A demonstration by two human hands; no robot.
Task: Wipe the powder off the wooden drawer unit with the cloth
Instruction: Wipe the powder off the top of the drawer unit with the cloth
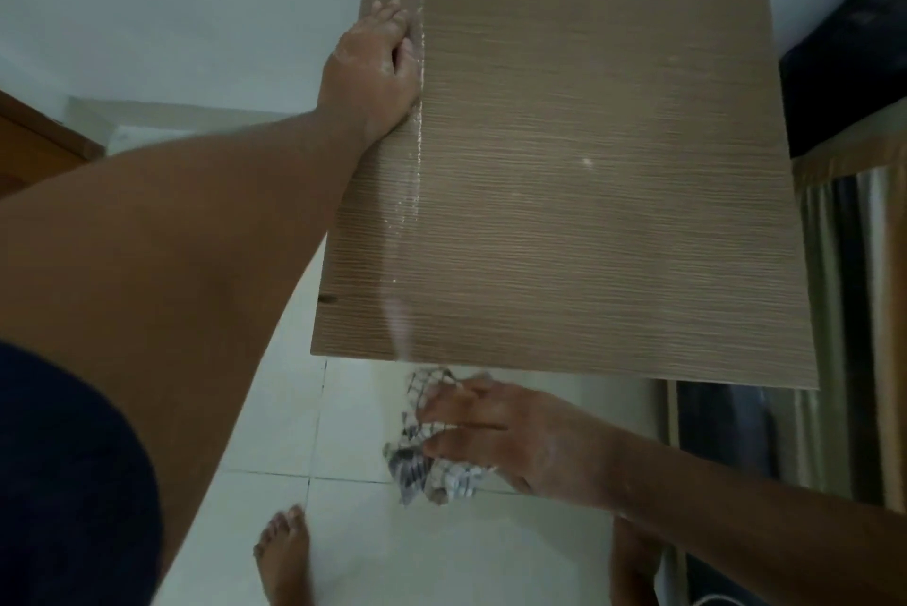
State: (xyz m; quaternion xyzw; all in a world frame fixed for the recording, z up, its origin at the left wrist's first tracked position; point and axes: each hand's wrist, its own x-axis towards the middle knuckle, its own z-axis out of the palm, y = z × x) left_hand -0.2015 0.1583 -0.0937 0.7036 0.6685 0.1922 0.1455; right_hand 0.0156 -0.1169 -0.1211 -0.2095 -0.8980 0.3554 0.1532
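The brown wooden drawer unit's top (pixel 613 173) fills the upper middle of the head view. A thin line of white powder (pixel 417 163) runs down its left part from the back edge to the front edge. My left hand (pixel 373 75) rests edge-down on the top, right beside that line, fingers together. My right hand (pixel 500 433) is just below the front edge, off the surface, clutching a crumpled checked cloth (pixel 427 463) over the floor.
White floor tiles (pixel 353 414) lie below the unit, with my bare foot (pixel 287 551) on them. A white wall stands to the left, a dark bed or mattress edge (pixel 844 65) to the right, and a wooden door corner (pixel 34 144) at far left.
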